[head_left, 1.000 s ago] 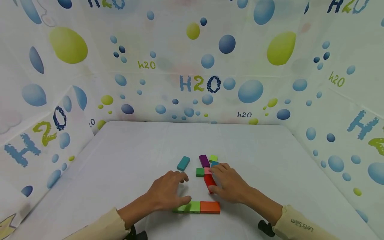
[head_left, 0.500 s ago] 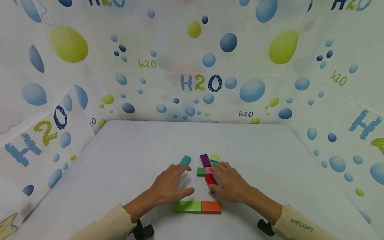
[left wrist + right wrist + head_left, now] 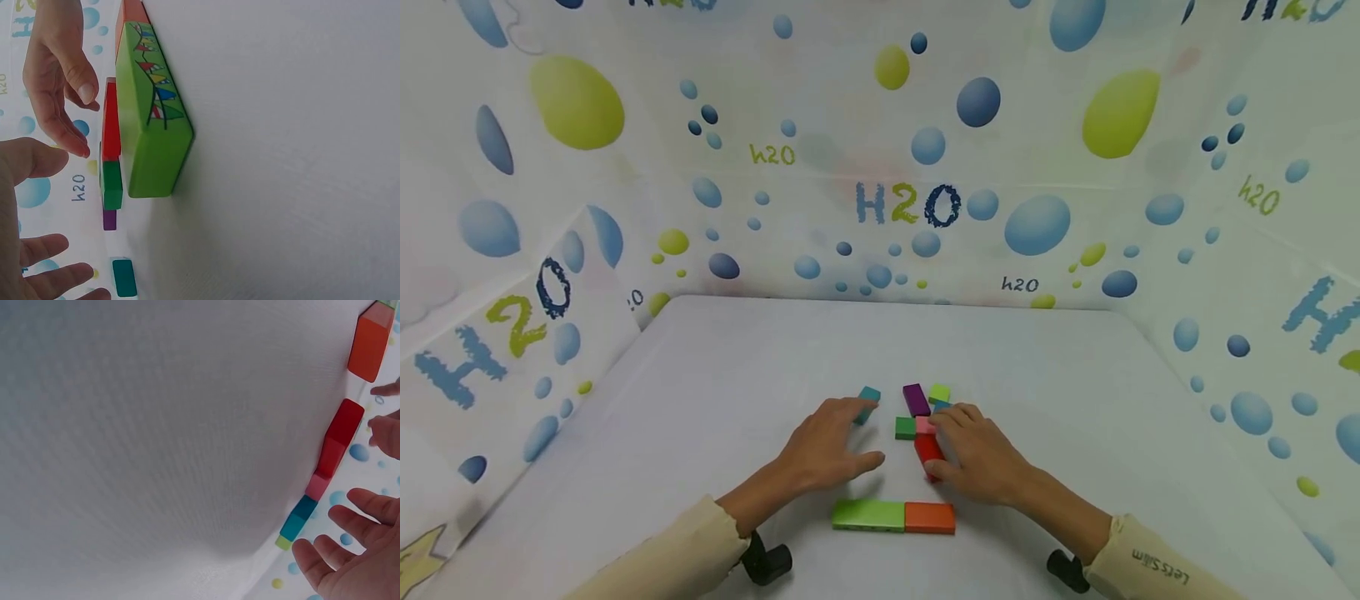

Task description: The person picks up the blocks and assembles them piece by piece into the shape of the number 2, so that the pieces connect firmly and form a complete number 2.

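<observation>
We see a bubble-printed backdrop (image 3: 820, 83) closing in a white desk (image 3: 737, 358). The right hand (image 3: 983, 457) has a released grip, its fingers apart beside the blocks; we cannot tell whether its thumb touches one. The left hand (image 3: 822, 450) is released too, thumb and fingers spread.

Nearest us, a light green block (image 3: 868, 515) lies with its long axis left to right, and an orange block (image 3: 929, 517) carries on that line at its right end. Under the right hand's thumb, we find the red block (image 3: 927, 448) pointing away from us, far end leaning left. The purple block (image 3: 916, 400) leans likewise, farther off. By the left fingertips, the teal block (image 3: 124, 277) points away with its far end leaning right. Beyond the red one sit small blue (image 3: 299, 517), green (image 3: 906, 427), pink (image 3: 924, 425) and lime (image 3: 939, 392) blocks.
</observation>
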